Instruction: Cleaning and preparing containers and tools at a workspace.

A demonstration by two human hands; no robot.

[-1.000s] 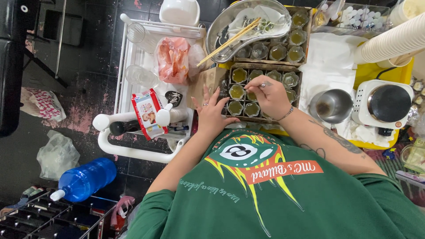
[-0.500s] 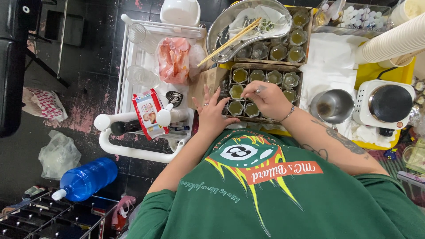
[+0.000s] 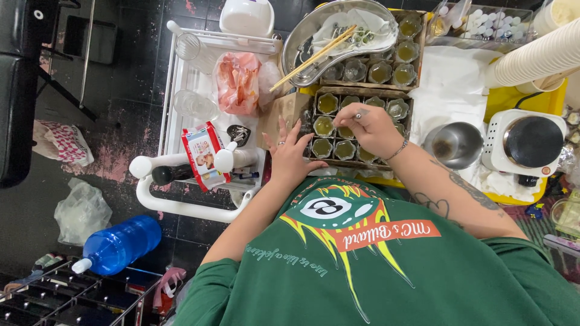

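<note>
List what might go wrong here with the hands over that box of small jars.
1. The right hand works low among the small open jars, packed close in the cardboard box; a knock would likely spill greenish liquid into its neighbours.
2. The left hand rests on the box's edge, so leaning on it may shift or tip it.
3. The chopsticks jut from the metal tray stacked over the second box; a raised hand might catch them.

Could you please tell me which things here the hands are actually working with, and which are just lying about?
In hand: right hand over the small glass jars; left hand on their cardboard tray.

Lying about: blue water bottle, hot plate, metal cup, chopsticks, paper cups.
</note>
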